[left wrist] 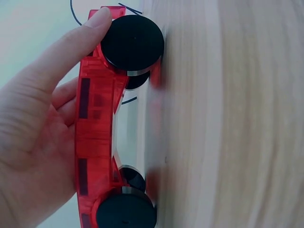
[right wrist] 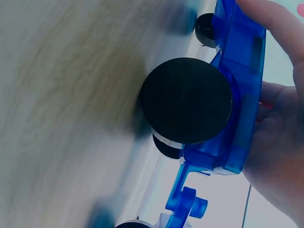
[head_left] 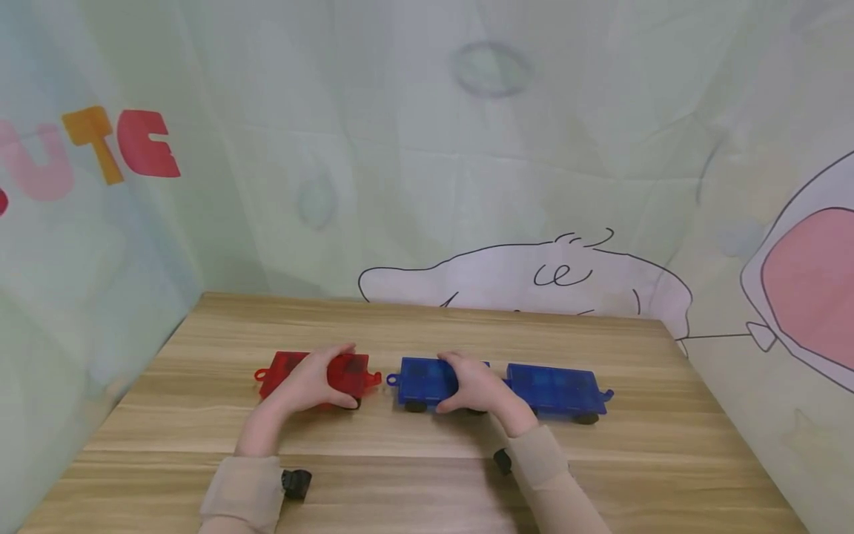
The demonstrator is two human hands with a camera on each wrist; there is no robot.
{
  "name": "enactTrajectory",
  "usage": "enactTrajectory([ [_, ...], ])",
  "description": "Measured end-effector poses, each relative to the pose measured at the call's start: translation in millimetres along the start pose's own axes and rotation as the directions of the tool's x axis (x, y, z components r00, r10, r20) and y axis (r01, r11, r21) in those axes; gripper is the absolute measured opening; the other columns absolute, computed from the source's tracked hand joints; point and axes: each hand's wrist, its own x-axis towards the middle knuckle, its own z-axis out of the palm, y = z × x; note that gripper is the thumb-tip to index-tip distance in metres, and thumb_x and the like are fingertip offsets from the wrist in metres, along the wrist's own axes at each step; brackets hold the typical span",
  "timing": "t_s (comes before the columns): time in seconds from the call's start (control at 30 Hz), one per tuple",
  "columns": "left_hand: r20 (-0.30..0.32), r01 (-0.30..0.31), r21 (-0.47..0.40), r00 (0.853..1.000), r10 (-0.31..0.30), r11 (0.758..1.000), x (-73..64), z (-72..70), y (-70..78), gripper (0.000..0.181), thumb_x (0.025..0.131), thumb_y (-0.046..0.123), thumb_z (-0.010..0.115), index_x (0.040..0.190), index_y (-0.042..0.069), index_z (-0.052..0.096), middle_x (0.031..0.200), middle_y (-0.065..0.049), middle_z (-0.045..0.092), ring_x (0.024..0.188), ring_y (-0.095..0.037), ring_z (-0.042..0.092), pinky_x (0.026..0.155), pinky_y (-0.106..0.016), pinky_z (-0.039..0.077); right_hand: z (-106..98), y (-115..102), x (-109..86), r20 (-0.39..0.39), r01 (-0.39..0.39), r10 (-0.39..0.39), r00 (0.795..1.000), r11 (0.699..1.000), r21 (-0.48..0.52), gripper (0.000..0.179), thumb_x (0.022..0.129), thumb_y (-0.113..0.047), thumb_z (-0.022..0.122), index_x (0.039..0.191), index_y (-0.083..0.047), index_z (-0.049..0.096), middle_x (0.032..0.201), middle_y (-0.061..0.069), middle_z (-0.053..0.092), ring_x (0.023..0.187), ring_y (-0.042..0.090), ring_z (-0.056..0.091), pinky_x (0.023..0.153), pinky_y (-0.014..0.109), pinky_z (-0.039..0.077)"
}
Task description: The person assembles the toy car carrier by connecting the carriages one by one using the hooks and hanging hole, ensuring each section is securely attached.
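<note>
A see-through red toy train car (head_left: 347, 374) with black wheels stands on the wooden table. My left hand (head_left: 309, 386) reaches over it and grips its two long sides, the thumb near a front wheel in the left wrist view. To the right, my right hand (head_left: 475, 386) holds a see-through blue toy train car (head_left: 420, 382) the same way. The red car's hook (head_left: 374, 379) and the blue car's ring (head_left: 392, 380) face each other with a small gap. A second blue car (head_left: 554, 389) stands behind the held one, joined by a coupling (right wrist: 187, 202).
The wooden table (head_left: 400, 482) ends at a printed cloth backdrop (head_left: 300, 148) behind and at both sides. Dark wrist devices (head_left: 296, 483) sit on bands around both wrists. On its right end the second blue car has a free hook (head_left: 606, 394).
</note>
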Motion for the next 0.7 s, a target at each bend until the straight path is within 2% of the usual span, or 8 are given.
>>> enactTrajectory([
  [0.23, -0.007, -0.016, -0.003, 1.0, 0.016, 1.0, 0.2, 0.9, 0.3, 0.094, 0.069, 0.026, 0.088, 0.145, 0.0, 0.041, 0.143, -0.021, 0.05, 0.129, -0.042, 0.045, 0.104, -0.06, 0.042, 0.0, -0.3, -1.1, 0.0, -0.003, 0.003, 1.0, 1.0, 0.0, 0.088, 0.072, -0.03, 0.087, 0.144, -0.001, 0.044, 0.148, 0.02, 0.046, 0.136, 0.038, 0.044, 0.111, 0.053, 0.038],
  [0.7, 0.006, -0.002, -0.008, 1.0, 0.002, 1.0, 2.3, 4.4, 3.9, 0.095, 0.069, 0.028, 0.088, 0.147, 0.003, 0.04, 0.144, -0.02, 0.049, 0.131, -0.041, 0.044, 0.103, -0.061, 0.042, -2.0, 2.4, -3.0, -0.02, 0.009, -0.008, 1.0, 0.999, 0.035, 0.088, 0.075, -0.032, 0.085, 0.146, -0.002, 0.042, 0.149, 0.022, 0.042, 0.136, 0.04, 0.043, 0.111, 0.054, 0.038],
])
